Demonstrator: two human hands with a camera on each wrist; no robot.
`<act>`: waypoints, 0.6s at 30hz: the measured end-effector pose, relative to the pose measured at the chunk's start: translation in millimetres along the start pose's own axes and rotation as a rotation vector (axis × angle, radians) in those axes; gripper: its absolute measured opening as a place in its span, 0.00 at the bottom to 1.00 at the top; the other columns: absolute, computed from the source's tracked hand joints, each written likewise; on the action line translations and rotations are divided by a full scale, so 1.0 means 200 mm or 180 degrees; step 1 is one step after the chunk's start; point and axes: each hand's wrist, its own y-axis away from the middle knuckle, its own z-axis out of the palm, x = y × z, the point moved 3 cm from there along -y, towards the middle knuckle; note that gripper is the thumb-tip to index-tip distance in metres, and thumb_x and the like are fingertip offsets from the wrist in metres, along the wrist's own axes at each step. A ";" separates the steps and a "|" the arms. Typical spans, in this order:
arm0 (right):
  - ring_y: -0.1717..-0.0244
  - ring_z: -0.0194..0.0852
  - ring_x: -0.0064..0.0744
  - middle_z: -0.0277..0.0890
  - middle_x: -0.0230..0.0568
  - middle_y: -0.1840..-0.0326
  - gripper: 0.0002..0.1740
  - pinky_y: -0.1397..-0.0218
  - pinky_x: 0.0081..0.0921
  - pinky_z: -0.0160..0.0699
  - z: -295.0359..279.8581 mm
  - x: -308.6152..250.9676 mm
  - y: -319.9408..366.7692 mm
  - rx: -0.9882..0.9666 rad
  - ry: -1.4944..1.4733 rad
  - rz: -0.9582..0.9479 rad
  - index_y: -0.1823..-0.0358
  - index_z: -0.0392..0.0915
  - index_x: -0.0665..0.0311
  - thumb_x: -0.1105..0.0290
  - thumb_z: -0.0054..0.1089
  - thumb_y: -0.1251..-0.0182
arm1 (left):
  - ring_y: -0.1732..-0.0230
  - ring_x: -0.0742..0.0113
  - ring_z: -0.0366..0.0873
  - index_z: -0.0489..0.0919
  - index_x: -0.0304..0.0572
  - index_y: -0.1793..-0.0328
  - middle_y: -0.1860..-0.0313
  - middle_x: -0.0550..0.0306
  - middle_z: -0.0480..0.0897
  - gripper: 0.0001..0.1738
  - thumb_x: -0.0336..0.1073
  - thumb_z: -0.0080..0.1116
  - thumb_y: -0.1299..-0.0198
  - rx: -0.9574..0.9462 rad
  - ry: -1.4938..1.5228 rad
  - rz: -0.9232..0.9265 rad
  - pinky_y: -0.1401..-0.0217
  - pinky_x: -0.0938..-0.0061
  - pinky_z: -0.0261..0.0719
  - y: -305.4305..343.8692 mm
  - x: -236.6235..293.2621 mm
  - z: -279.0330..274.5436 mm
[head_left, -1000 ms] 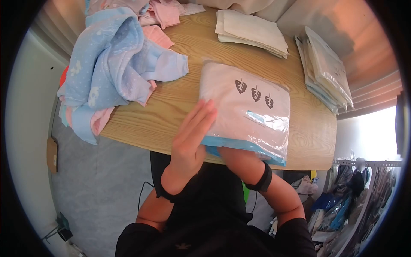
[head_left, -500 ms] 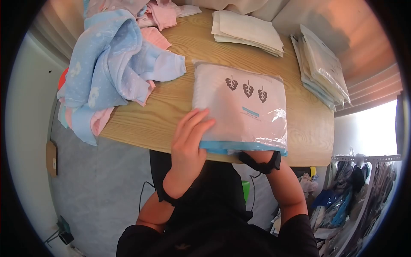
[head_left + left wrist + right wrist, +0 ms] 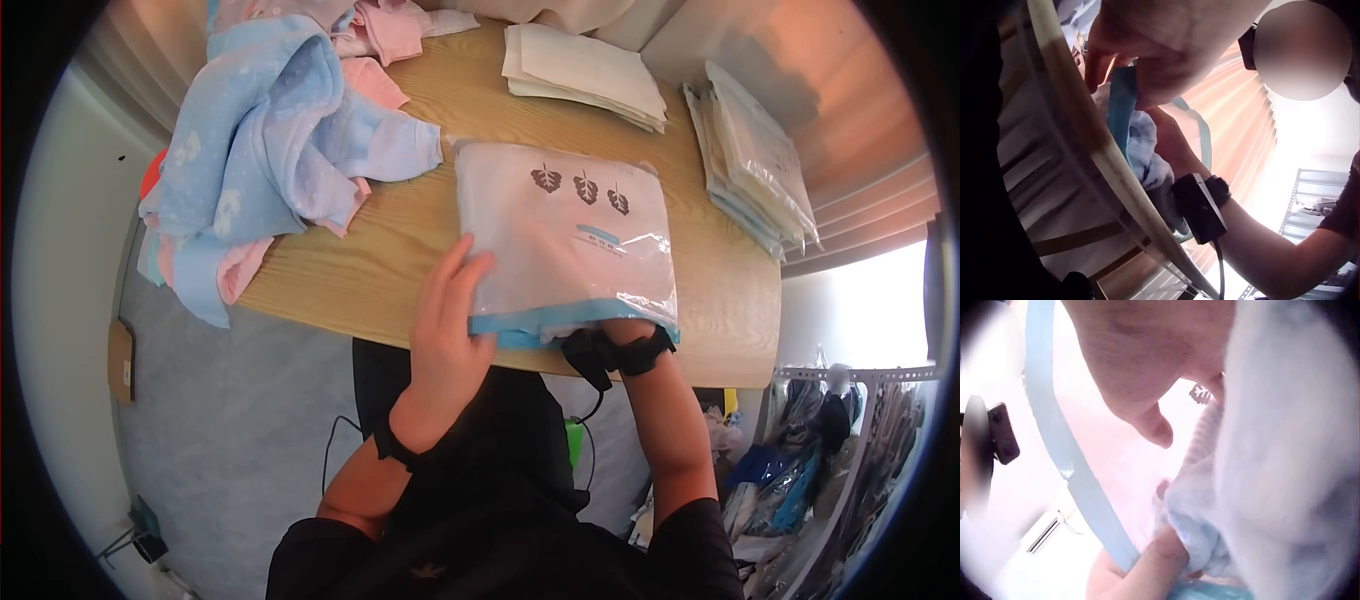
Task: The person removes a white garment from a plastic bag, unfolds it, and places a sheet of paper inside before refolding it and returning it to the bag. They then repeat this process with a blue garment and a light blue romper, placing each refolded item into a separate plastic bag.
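From here I'm watching the left hand (image 3: 445, 340) pinching the leaf-printed plastic bag (image 3: 570, 235) on the table (image 3: 350, 285), mid-frame; the right hand (image 3: 1154, 353) is reaching inside, its grip on pale fabric (image 3: 1291, 456) unclear.

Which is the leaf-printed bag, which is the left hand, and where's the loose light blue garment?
Leaf-printed bag (image 3: 532, 245): head view, on its front, below the leaves.
Left hand (image 3: 442, 342): head view, back of the hand.
Light blue garment (image 3: 268, 135): head view, on its bunched middle.

Left of the left hand (image 3: 445, 340)'s grip, the tabletop (image 3: 345, 270) can be crossed. Rightward, passage is blocked by the bag (image 3: 560, 245)
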 end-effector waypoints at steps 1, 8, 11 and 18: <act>0.39 0.77 0.53 0.79 0.52 0.41 0.17 0.40 0.45 0.75 0.00 0.00 0.00 0.0018 -0.0014 0.0019 0.46 0.79 0.70 0.71 0.61 0.34 | 0.33 0.43 0.77 0.76 0.32 0.36 0.29 0.39 0.74 0.32 0.13 0.56 0.52 -0.0039 -0.0005 0.0001 0.31 0.61 0.75 0.00 -0.01 0.00; 0.39 0.77 0.54 0.79 0.52 0.41 0.17 0.40 0.45 0.75 0.03 0.01 0.00 0.0072 -0.0044 0.0017 0.46 0.79 0.70 0.71 0.61 0.34 | 0.34 0.45 0.78 0.80 0.32 0.39 0.32 0.39 0.77 0.27 0.15 0.56 0.49 -0.0065 -0.0041 0.0183 0.32 0.62 0.76 0.00 -0.06 -0.01; 0.39 0.77 0.54 0.79 0.52 0.40 0.17 0.40 0.45 0.75 0.02 0.02 -0.01 0.0070 -0.0057 -0.0001 0.46 0.79 0.70 0.71 0.61 0.34 | 0.35 0.45 0.79 0.81 0.32 0.40 0.34 0.40 0.78 0.27 0.15 0.55 0.49 0.0005 -0.0018 0.0171 0.33 0.63 0.76 0.01 -0.06 -0.01; 0.39 0.76 0.54 0.79 0.52 0.40 0.17 0.40 0.45 0.75 0.04 0.02 -0.01 0.0076 -0.0103 -0.0042 0.46 0.79 0.70 0.70 0.60 0.34 | 0.35 0.45 0.79 0.82 0.31 0.39 0.34 0.39 0.79 0.28 0.14 0.50 0.49 0.0070 0.0021 0.0251 0.31 0.61 0.74 0.01 -0.06 0.01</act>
